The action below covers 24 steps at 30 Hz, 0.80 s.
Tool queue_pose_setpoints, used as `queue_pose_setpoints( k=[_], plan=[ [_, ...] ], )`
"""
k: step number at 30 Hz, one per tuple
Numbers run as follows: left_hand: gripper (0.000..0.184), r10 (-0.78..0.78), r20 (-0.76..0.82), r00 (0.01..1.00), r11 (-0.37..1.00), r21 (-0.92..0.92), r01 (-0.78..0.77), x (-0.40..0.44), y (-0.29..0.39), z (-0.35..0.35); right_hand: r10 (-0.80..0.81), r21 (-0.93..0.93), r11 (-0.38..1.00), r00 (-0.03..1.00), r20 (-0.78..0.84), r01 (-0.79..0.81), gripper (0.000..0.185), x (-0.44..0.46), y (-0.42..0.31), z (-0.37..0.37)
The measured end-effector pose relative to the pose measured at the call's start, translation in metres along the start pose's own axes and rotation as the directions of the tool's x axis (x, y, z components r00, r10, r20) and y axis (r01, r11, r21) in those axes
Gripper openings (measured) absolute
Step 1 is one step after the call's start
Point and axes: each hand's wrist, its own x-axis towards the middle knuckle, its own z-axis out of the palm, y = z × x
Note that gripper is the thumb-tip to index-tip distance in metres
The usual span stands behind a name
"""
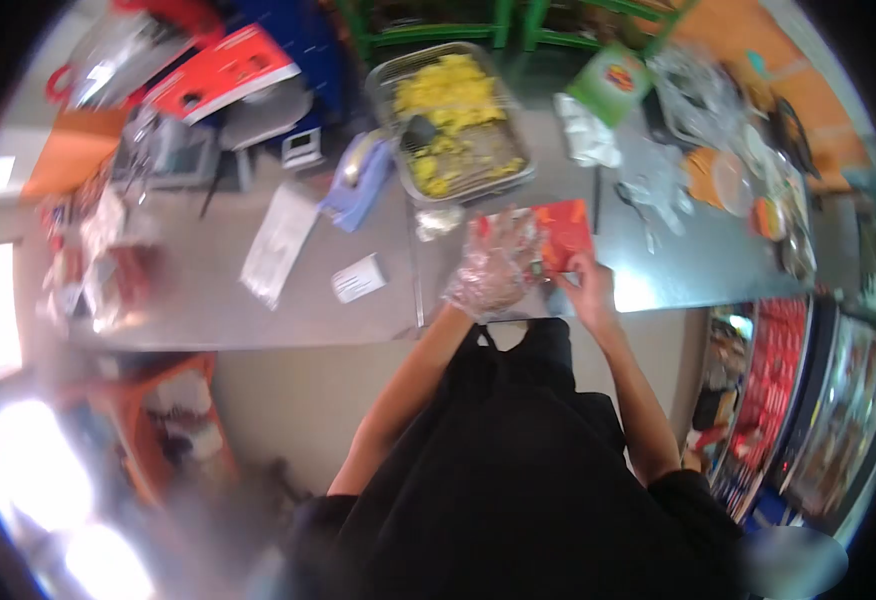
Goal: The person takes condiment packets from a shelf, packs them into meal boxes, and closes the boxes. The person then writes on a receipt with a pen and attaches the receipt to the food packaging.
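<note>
A flat red printed packet (566,228) lies at the front of the metal table, below the tray. My left hand (493,278), in a clear plastic glove, is closed over the packet's left side. Bare, my right hand (590,292) pinches its lower right edge between thumb and fingers. What is inside the packet cannot be seen. Just beyond it stands a metal tray (526,165) with yellow food (448,90) and a dark scoop (418,132) in it. A small crumpled piece of clear plastic (439,222) sits between the tray and my left hand.
To the left are a purple tape dispenser (360,182), a white plastic packet (280,240) and a white label card (358,279). A green box (610,84), white tissues (588,132) and plastic bags (696,95) stand to the right. The table's front edge runs close to my body.
</note>
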Motion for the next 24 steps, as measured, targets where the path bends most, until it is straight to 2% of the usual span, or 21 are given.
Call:
queue_pose_setpoints(
  k=[2,3,4,7,8,11,14,15,17,18,19,20,21,22,24],
  plan=[
    [0.072,0.024,-0.057,0.998,1.000,-0.016,-0.025,-0.004,-0.003,0.013,-0.280,-0.156,0.949,0.960,-0.022,0.273,0.027,-0.002,-0.002,-0.005],
    [0.073,0.020,-0.033,0.999,1.000,0.005,-0.020,-0.004,-0.005,0.014,-0.435,-0.261,0.870,0.900,-0.004,0.419,0.031,-0.003,0.001,-0.005],
    [0.073,0.017,-0.008,1.000,1.000,0.021,-0.017,-0.004,-0.005,0.012,-0.539,-0.280,0.791,0.836,0.104,0.545,0.038,0.000,0.009,-0.005],
    [0.079,-0.010,0.068,0.998,1.000,0.000,0.010,-0.003,-0.005,0.009,-0.652,-0.398,0.639,0.738,0.175,0.658,0.041,-0.002,0.029,0.000],
    [0.082,-0.015,0.091,0.996,1.000,-0.019,0.017,-0.003,-0.005,0.009,-0.648,-0.414,0.628,0.738,0.189,0.658,0.045,-0.003,0.034,0.002],
    [0.085,-0.018,0.004,1.000,1.000,0.018,0.018,-0.005,-0.007,0.017,-0.655,-0.455,0.601,0.731,0.191,0.658,0.049,0.001,0.042,0.009],
    [0.085,-0.027,0.030,0.999,0.997,0.075,0.025,-0.004,-0.010,0.013,-0.599,-0.495,0.625,0.778,0.191,0.603,0.051,0.010,0.041,0.011],
    [0.085,-0.027,0.043,0.999,0.995,0.102,0.023,-0.003,-0.011,0.010,-0.549,-0.408,0.734,0.828,0.116,0.544,0.052,0.010,0.034,0.007],
    [0.090,-0.098,-0.093,0.991,0.987,-0.133,0.085,-0.012,-0.014,-0.001,-0.414,-0.196,0.894,0.910,-0.012,0.404,0.056,0.012,0.013,-0.008],
    [0.093,-0.143,-0.158,0.977,0.964,-0.247,0.101,-0.017,-0.014,-0.005,-0.327,-0.192,0.932,0.942,-0.076,0.308,0.066,0.014,0.021,-0.015],
    [0.096,-0.278,-0.218,0.935,0.911,-0.369,0.185,-0.022,-0.010,-0.006,-0.273,-0.125,0.960,0.943,-0.189,0.252,0.061,0.019,0.035,-0.014],
    [0.100,-0.404,-0.252,0.879,0.835,-0.494,0.242,-0.029,-0.001,-0.005,-0.025,0.137,0.989,0.978,-0.209,0.055,0.058,0.022,0.048,-0.003],
    [0.103,-0.520,-0.258,0.814,0.737,-0.618,0.274,-0.033,0.006,0.000,0.228,0.388,0.910,0.958,-0.172,-0.147,0.057,0.025,0.056,0.003],
    [0.105,-0.549,-0.315,0.774,0.767,-0.558,0.317,-0.028,0.015,0.009,0.226,0.364,0.917,0.966,-0.128,-0.166,0.057,0.027,0.048,0.006],
    [0.100,-0.623,-0.274,0.733,0.623,-0.740,0.253,-0.025,0.032,0.009,0.228,0.266,0.941,0.972,-0.050,-0.207,0.062,0.022,0.021,0.010]
  ],
)
